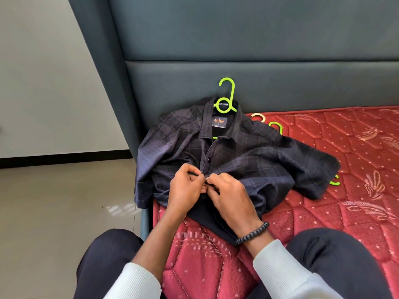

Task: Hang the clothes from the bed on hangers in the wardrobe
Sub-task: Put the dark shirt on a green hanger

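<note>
A dark plaid shirt lies face up on the bed, at the corner where the mattress meets the headboard; its left sleeve spills over the bed's side edge. A green hanger is already inside the collar, and its hook leans against the headboard.

Both hands meet at the shirt's button strip, low on the front. The left hand pinches the fabric edge between thumb and forefinger, the other fingers curled loosely. The right hand pinches the facing edge, fingertips pressed to the cloth just beside the left thumb. One button higher up looks fastened; whether the one under the fingers is done up is hard to tell, since the hands cover it.

A black bead bracelet circles the right wrist, and white ribbed sleeves cover both forearms. Dark-trousered knees frame the lower part of the view.

Behind the shirt's right shoulder, near the headboard, a beige hook and a second green hook poke out. Another green hanger tip shows past the right sleeve. Pale floor tiles lie beyond the bed's side edge.
</note>
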Motion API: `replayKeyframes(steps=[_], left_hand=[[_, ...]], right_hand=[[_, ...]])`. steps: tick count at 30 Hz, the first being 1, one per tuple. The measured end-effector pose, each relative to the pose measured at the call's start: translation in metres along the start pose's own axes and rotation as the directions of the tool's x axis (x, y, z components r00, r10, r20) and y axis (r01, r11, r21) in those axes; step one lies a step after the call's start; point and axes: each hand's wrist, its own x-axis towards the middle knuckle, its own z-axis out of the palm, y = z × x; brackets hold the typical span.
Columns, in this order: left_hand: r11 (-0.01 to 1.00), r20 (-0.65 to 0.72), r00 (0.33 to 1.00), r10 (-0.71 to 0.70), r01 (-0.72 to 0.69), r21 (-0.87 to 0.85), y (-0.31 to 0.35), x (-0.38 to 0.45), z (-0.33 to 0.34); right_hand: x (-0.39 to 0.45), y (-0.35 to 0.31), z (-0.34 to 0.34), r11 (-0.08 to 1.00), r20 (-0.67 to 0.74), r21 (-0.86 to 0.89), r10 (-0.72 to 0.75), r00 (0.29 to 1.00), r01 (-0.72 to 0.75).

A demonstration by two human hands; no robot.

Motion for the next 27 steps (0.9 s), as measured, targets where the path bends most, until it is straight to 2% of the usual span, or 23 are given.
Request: replayKeyframes(steps=[6, 9, 13, 16, 17, 19, 21, 22, 25, 27], left_hand=[[0.984, -0.038, 0.999, -0.006, -0.001, -0.18, 0.0, -0.006, 0.007], [0.976, -0.047, 0.999, -0.014, 0.004, -0.216, 0.001, -0.008, 0.013], [0.986, -0.084, 0.995, 0.06, -0.073, -0.151, -0.005, -0.007, 0.018], [0.984, -0.046, 0.991, 0.124, -0.129, -0.124, -0.001, -0.011, 0.018], [0.983, -0.025, 0.987, 0.161, -0.163, -0.084, 0.001, -0.012, 0.015], [0.956, 0.007, 0.964, 0.267, -0.266, 0.122, 0.001, -0.011, 0.008], [0.85, 0.071, 0.937, 0.343, -0.342, 0.401, -0.002, -0.011, -0.006], [0.76, 0.12, 0.93, 0.347, -0.354, 0.545, -0.005, -0.012, -0.016], [0.454, 0.207, 0.952, 0.226, -0.291, 0.842, -0.016, -0.022, -0.037], [0.392, 0.187, 0.963, 0.194, -0.251, 0.885, -0.02, -0.032, -0.044]], right_hand=[[0.003, 0.005, 0.002, 0.998, -0.086, -0.066, -0.007, 0.996, 0.001], [0.005, 0.003, 0.002, 0.996, -0.136, -0.094, -0.016, 0.991, 0.003], [0.008, 0.0, 0.005, 0.994, -0.183, -0.088, 0.047, 0.982, -0.064], [0.011, -0.002, 0.005, 0.994, -0.233, -0.058, 0.081, 0.969, -0.097], [0.012, -0.002, 0.004, 0.989, -0.225, 0.001, 0.145, 0.963, -0.148], [0.016, 0.001, -0.001, 0.945, -0.173, 0.176, 0.304, 0.937, -0.274], [0.015, 0.007, -0.007, 0.897, -0.075, 0.262, 0.387, 0.919, -0.357], [0.012, 0.007, -0.011, 0.887, -0.009, 0.257, 0.399, 0.917, -0.383], [-0.007, 0.004, -0.02, 0.9, 0.165, 0.065, 0.417, 0.894, -0.432], [-0.027, -0.005, -0.021, 0.9, 0.28, -0.102, 0.435, 0.856, -0.424]])
